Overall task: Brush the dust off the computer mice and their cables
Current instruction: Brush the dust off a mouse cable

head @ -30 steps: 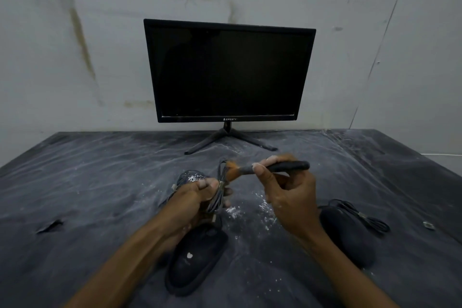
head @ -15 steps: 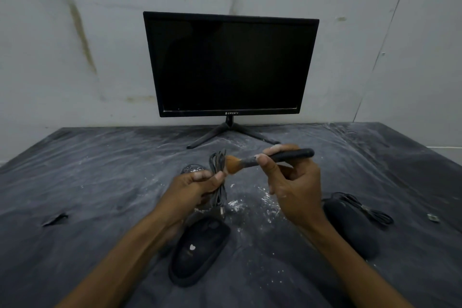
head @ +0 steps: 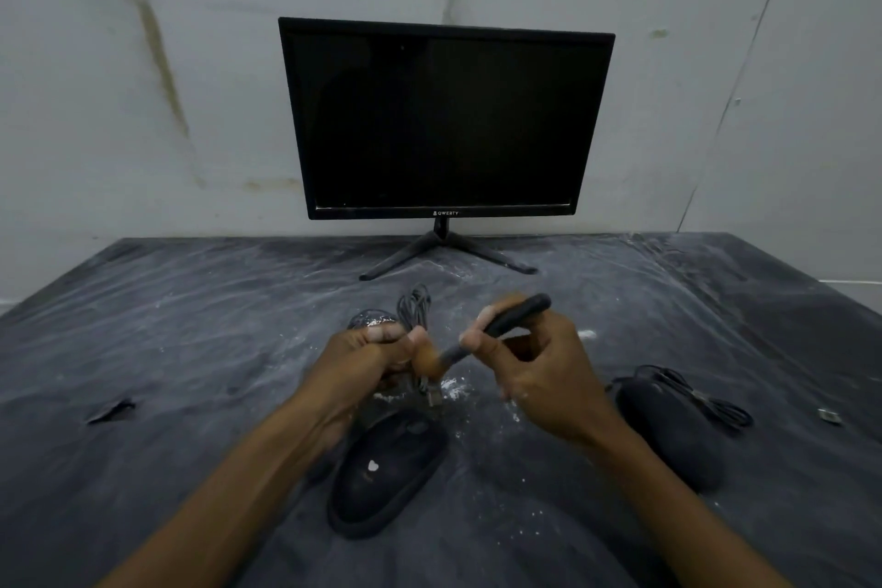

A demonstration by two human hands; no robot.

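Observation:
My left hand (head: 370,358) grips a bundled grey mouse cable (head: 414,309) held upright above the table; its plug end hangs below the fist. My right hand (head: 534,365) pinches a black-handled brush (head: 513,320), whose orange bristles point down-left against the cable just right of my left thumb. A black mouse (head: 386,473) lies on the dusty black table (head: 191,349) under my hands. Behind my left hand a dusty mouse (head: 370,318) shows partly. To the right lies another black mouse (head: 668,434) with its coiled cable (head: 706,401).
A black monitor (head: 444,119) on a tripod stand sits at the back against the stained white wall. White dust is scattered below my hands. A small dark scrap (head: 112,411) lies at the left and a tiny object (head: 829,415) at the right.
The brush has tilted from level to bristles-down and swept down the cable. My left hand stays gripping the cable bundle at about the same spot.

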